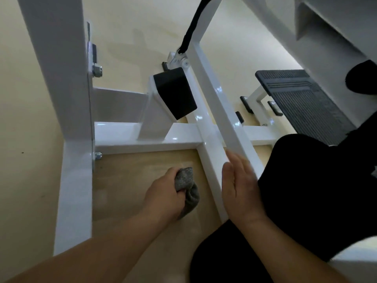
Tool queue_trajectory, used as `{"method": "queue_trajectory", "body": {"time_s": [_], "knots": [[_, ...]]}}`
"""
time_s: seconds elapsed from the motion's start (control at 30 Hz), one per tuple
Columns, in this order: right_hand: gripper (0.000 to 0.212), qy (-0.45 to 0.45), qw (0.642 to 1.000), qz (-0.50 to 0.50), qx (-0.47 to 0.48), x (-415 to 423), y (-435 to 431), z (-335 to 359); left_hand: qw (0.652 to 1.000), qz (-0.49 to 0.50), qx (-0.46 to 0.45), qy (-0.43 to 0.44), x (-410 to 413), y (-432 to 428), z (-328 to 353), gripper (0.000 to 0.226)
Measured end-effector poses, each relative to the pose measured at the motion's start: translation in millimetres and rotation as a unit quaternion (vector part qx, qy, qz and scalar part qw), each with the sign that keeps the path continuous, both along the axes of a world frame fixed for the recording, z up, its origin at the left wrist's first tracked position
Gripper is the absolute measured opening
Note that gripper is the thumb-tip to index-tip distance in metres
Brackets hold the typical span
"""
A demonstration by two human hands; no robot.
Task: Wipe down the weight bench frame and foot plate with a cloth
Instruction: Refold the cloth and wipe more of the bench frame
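The person is crouched low inside the white frame, and I'd judge the frame-wiping step is in hand but paused between strokes. The left hand has its fingers curled tight round the bunched grey cloth, which sits at 6 o'clock over the bare floor, just left of the centre rail and not touching it. The right hand, fingers straight and together, lies flat along the sloping rail at 5 o'clock, seemingly steadying. The next move calls for bringing the cloth rightward onto that rail's side, or up to the crossbar at 12 o'clock of it. The pocket is boxed in, with the upright post at 9 o'clock, the crossbar ahead and the rail on the right, so short strokes suit. The ribbed foot plate waits at 2 o'clock, well apart, behind the person's dark knee.
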State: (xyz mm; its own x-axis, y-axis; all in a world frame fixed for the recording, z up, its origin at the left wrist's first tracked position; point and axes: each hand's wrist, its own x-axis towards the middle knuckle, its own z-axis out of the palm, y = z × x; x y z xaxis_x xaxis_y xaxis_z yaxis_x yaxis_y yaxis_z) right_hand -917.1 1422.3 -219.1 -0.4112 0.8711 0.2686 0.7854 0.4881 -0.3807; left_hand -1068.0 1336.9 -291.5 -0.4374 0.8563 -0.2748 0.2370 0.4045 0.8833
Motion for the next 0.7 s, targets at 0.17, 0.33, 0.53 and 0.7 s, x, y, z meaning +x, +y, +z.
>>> {"method": "queue_trajectory", "body": {"time_s": [0.17, 0.33, 0.53, 0.7], "knots": [[0.074, 0.001, 0.998, -0.029, -0.054, -1.9, 12.2, 3.4, 0.998, 0.021, 0.031, -0.053, 11.3, 18.5, -1.8, 0.046], [0.084, -0.138, 0.988, -0.074, -0.012, -9.3, 18.9, -6.1, 0.997, 0.037, 0.022, -0.069, 14.7, 43.0, -9.4, 0.029], [0.076, -0.129, 0.985, -0.093, 0.068, -10.3, 23.8, -13.1, 0.993, 0.068, 0.034, -0.091, 1.8, 97.4, -18.5, 0.017], [0.074, -0.110, 0.989, -0.071, 0.064, -3.0, 29.5, -5.3, 0.965, 0.059, 0.077, -0.245, 30.9, 128.5, -23.2, 0.036]]}}
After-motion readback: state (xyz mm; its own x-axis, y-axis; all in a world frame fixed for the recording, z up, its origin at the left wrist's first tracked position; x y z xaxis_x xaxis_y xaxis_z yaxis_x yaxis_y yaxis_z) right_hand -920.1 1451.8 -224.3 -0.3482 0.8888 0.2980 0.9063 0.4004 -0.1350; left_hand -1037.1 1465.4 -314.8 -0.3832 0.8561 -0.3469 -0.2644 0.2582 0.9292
